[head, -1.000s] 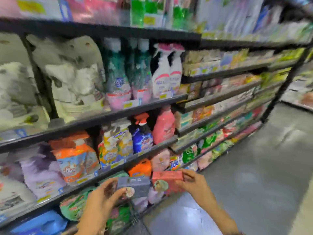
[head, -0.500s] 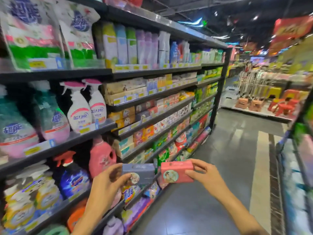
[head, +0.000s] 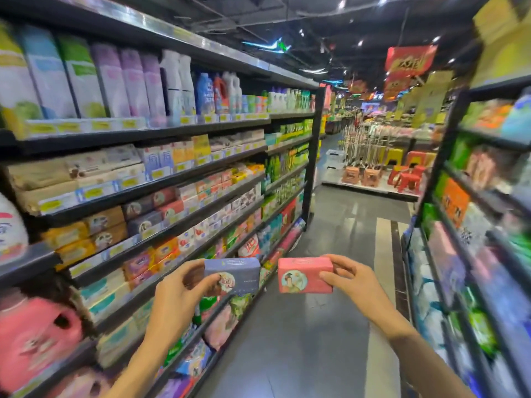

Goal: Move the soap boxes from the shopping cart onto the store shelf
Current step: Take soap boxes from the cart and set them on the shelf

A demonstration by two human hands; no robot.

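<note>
My left hand (head: 179, 294) grips a purple-blue soap box (head: 238, 272) by its left end, thumb across the front. Beside it, my right hand (head: 349, 278) holds a pink soap box (head: 301, 275) by its right end. Both boxes are upright at chest height over the aisle, a small gap between them. The store shelf (head: 161, 193) on my left carries rows of similar soap boxes (head: 149, 209) in purple, pink and brown. The shopping cart is out of view.
Tall shelving runs along the left with detergent bottles (head: 178, 84) above and pouches below. Another rack (head: 471, 225) stands close on the right. The grey aisle floor (head: 339, 254) leads to plastic stools (head: 408, 179) at the far end.
The view has swung up and to the right along the aisle. Both hands keep hold of their boxes, now slightly further apart and over the floor.
</note>
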